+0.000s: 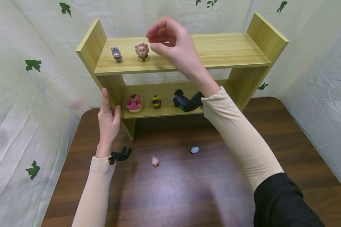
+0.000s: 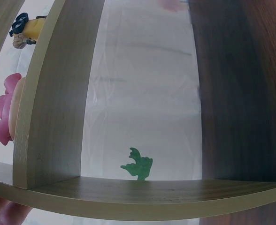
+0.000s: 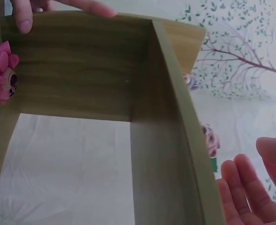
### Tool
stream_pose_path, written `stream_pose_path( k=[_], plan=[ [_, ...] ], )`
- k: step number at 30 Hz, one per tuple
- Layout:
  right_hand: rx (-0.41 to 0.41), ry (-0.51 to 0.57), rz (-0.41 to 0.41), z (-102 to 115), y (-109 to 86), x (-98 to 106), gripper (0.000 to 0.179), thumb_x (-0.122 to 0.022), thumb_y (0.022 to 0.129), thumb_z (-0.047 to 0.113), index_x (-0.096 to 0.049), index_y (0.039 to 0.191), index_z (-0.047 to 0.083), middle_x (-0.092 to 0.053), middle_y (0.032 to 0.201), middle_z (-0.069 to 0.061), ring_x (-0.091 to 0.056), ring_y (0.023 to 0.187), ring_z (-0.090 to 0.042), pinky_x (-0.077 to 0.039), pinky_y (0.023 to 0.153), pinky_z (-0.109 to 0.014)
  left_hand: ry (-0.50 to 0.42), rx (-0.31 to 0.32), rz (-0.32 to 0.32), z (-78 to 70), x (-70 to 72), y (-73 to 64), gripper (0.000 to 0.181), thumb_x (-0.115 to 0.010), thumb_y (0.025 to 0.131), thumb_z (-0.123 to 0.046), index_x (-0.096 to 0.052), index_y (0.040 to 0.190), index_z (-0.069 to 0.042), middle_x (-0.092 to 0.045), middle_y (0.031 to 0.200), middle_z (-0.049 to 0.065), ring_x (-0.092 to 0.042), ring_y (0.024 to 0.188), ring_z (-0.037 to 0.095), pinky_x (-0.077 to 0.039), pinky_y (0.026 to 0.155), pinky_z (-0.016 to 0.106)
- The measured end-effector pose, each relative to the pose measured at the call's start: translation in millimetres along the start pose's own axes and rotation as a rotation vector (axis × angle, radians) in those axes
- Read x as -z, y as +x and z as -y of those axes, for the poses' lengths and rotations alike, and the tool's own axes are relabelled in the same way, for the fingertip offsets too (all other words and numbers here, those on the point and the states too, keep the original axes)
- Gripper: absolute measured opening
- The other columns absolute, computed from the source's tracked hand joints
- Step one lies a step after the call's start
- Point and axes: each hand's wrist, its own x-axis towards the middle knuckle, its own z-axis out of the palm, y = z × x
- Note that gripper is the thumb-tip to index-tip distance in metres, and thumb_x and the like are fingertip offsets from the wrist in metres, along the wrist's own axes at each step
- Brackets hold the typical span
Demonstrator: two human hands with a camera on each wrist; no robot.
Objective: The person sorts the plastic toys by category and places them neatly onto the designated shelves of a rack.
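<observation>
My right hand hovers over the top board of the wooden shelf, fingers bent with a gap between them and the thumb, holding nothing. Just left of its fingertips stands a figurine with a pinkish furry hood; a small grey eared figurine is further left. My left hand rests against the shelf's left side panel, its index finger straight and thumb at the front edge. On the lower board sit a pink bear figurine and a yellow-and-black figurine.
On the brown table lie a small pink figurine and a pale blue flower-like piece. Black wrist cameras are strapped to both wrists; the right one hangs before the lower board. White cloth with green leaves surrounds the table.
</observation>
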Motion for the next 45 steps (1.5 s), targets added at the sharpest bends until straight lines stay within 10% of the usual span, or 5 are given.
stream_pose_path(
  k=[26, 45],
  plan=[
    [0.048, 0.098, 0.079, -11, -99.2, 34, 0.017, -0.059, 0.087, -0.01, -0.059, 0.104, -0.008, -0.064, 0.101, -0.019, -0.062, 0.094, -0.034, -0.048, 0.086, -0.04, 0.016, 0.001, -0.009, -1.2, -0.3, -1.7, 0.089, -0.047, 0.092, 0.005, -0.014, 0.145, -0.059, -0.035, 0.15, 0.008, -0.017, 0.054, 0.012, -0.023, 0.053, 0.025],
    [-0.193, 0.114, 0.156, -83, -185.5, 40, 0.018, -0.061, 0.088, -0.006, -0.058, 0.105, -0.008, -0.063, 0.103, -0.023, -0.063, 0.096, -0.029, -0.049, 0.084, -0.037, 0.008, 0.002, -0.011, -0.8, -0.4, -2.2, 0.089, -0.046, 0.093, 0.005, -0.014, 0.145, -0.059, -0.033, 0.152, 0.0, -0.017, 0.053, 0.011, -0.022, 0.052, 0.026]
  ],
)
